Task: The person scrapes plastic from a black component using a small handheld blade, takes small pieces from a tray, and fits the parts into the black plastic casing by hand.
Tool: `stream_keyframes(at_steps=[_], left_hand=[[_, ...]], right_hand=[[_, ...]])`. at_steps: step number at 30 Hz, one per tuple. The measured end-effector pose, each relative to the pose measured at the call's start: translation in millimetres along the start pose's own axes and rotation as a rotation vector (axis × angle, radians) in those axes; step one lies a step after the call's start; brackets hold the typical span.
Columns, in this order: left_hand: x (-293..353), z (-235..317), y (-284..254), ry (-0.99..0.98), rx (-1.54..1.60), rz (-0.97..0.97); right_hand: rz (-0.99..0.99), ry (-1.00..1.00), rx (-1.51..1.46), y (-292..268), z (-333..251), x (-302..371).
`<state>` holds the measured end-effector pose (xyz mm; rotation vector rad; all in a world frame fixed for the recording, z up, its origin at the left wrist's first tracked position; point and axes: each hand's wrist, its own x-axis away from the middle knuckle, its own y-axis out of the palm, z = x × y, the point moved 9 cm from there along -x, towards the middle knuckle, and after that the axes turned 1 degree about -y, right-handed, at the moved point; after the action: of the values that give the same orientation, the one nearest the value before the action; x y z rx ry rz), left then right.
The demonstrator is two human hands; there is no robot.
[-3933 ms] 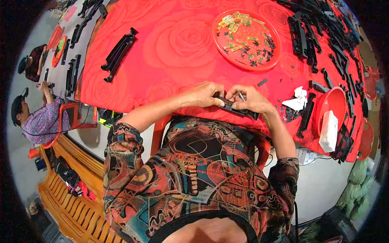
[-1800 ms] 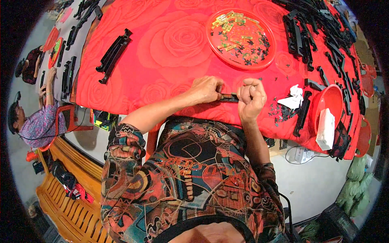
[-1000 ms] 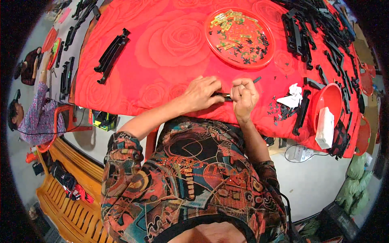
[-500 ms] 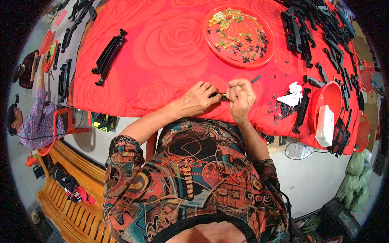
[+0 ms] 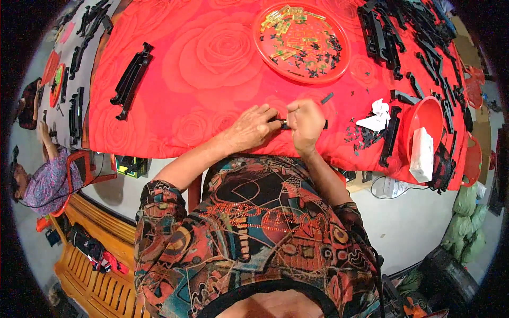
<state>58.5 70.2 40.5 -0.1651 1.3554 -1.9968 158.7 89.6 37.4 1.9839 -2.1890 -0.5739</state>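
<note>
At the near edge of the red-covered table, my left hand (image 5: 254,126) is closed on a dark strip-like part (image 5: 284,124), pinning it near the cloth. Only a short piece of this part shows between my hands, and a black end sticks out to the right. My right hand (image 5: 306,125) is curled into a fist right beside it, its fingers slightly blurred. Whatever that fist holds is hidden. Beyond my hands stands a round red tray (image 5: 313,79) with small black pieces and yellow-green clear strips (image 5: 286,21) in it.
Long black plastic parts lie at left (image 5: 131,79) and in a pile at right (image 5: 382,40). A white crumpled tissue (image 5: 377,116) rests by scattered black bits (image 5: 360,139). A red bowl (image 5: 432,114) and white pack (image 5: 422,155) stand near the right edge. Another person (image 5: 47,177) sits at left.
The view has shifted a little, so the table's things sit slightly further left. My right fist has moved slightly and is now blurred; my left hand keeps its hold on the dark part.
</note>
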Motion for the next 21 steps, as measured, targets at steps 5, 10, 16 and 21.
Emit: stream_keyframes(at_steps=[5, 10, 16, 21], left_hand=[[0, 0, 0, 0.008, -0.052, 0.010], [2, 0, 2, -0.014, -0.054, -0.030], [1, 3, -3, -0.022, -0.048, 0.016], [0, 1, 0, -0.031, -0.083, -0.030]], right_hand=[[0.073, 0.055, -0.354, -29, -4, -10], [0.054, -0.026, -0.338, -35, -18, -6], [0.020, -0.023, -0.242, -25, -10, -5], [-0.005, 0.010, -0.233, -25, -2, -6]])
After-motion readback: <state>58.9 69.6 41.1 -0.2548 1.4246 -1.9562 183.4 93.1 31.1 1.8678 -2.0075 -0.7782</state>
